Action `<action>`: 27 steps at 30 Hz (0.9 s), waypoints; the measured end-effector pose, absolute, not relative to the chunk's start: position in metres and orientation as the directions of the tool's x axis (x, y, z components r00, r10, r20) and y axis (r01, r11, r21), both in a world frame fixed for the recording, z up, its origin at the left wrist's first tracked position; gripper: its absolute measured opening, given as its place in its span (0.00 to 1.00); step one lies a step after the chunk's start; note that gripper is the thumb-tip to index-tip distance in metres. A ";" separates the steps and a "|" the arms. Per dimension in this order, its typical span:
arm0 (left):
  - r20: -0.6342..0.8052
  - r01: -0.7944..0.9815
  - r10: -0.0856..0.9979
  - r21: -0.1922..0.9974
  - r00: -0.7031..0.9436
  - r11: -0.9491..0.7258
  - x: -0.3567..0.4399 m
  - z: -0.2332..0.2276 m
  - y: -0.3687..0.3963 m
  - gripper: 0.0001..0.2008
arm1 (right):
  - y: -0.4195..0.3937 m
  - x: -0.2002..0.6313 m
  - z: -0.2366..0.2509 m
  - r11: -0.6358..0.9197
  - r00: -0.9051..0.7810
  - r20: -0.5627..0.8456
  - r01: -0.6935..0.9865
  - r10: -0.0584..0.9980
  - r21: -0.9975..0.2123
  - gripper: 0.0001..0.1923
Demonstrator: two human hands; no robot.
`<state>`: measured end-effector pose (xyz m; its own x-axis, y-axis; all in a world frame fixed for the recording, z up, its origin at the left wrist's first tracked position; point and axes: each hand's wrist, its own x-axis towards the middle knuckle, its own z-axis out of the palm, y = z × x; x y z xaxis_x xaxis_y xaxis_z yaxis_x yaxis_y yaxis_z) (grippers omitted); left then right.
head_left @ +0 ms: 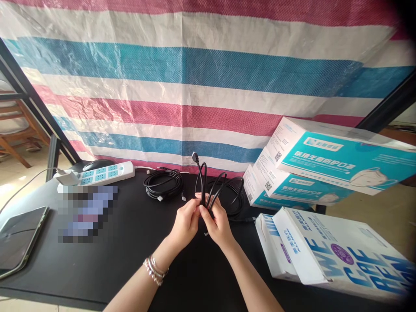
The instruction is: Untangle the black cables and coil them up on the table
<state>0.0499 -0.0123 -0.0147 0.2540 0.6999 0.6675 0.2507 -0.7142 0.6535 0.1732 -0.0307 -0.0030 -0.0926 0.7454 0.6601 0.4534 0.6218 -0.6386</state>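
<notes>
Between both hands a black cable (204, 180) is gathered in loops, its plug end sticking up at the top. My left hand (187, 219), with bracelets at the wrist, is closed with its fingers pinching the cable. Opposite it, my right hand (217, 219) grips the same loops, thumb in front. Just behind the right hand lies a second black coiled cable (238, 197) on the table, partly hidden. To the left rests another coiled black cable (164, 184) with light-coloured plug ends.
A white power strip (125, 172) with a plugged-in adapter and a black mouse (97, 164) are at the back left. A tablet-like device (22, 238) lies at the left edge. Stacked mask boxes (325, 156) and white boxes (341, 255) stand right. A striped sheet (182, 91) hangs behind.
</notes>
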 end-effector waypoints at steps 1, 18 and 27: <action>0.673 0.257 0.692 0.643 0.261 -0.722 0.050 -0.015 -0.011 0.08 | -0.031 0.174 -0.002 0.622 -0.086 0.660 0.440 0.747 -0.648 0.15; 0.581 0.275 0.747 0.698 0.323 -0.662 0.042 -0.011 -0.003 0.05 | -0.035 0.172 0.000 0.571 0.004 0.609 0.343 0.793 -0.746 0.12; 0.212 -0.456 0.957 0.884 0.199 -0.101 0.019 0.008 0.008 0.19 | -0.038 0.172 -0.005 0.580 0.033 0.717 0.564 0.696 -0.588 0.09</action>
<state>0.0193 0.0079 0.0077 0.1987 0.9569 0.2117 -0.4564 -0.1008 0.8841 0.1723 -0.0378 -0.0055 0.0327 0.6959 0.7174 0.5638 0.5798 -0.5881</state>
